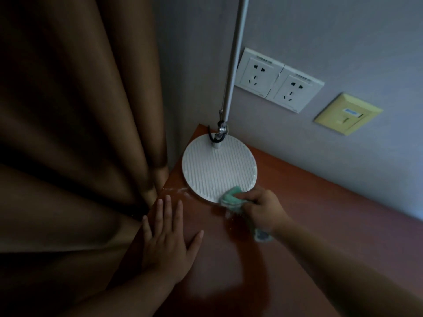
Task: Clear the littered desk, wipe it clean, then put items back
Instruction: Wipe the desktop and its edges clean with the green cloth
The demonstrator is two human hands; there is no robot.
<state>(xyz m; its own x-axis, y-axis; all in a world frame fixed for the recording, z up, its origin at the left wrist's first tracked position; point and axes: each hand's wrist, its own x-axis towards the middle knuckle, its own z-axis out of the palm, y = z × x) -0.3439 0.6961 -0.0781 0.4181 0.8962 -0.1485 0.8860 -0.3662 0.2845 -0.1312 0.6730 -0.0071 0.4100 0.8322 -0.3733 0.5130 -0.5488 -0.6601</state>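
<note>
A brown curtain (68,133) is seen hanging in heavy folds to the left of the left hand (167,239), against the desk's left edge. The left hand is laid flat on the desk (320,213), palm down, with the fingers straight and slightly spread and the thumb held out to the right; nothing is held by it. Just beyond its fingertips a pale dusty smear (180,191) is seen on the reddish-brown desk top. Past the smear, between the two hands and further back, a round white ribbed lamp base (219,170) is set in the desk's corner, and a silver pole (235,53) rises from its far edge, with a black cable looped at the joint. A green cloth (231,197) is gripped by the right hand (263,209), whose fingers are curled round it. The cloth's front end is pressed on the near rim of the lamp base, and its other end shows under the wrist. On the grey wall beyond the right hand, two white sockets (279,81) are mounted side by side, and a yellow wall plate (348,114) is fixed to their right.
</note>
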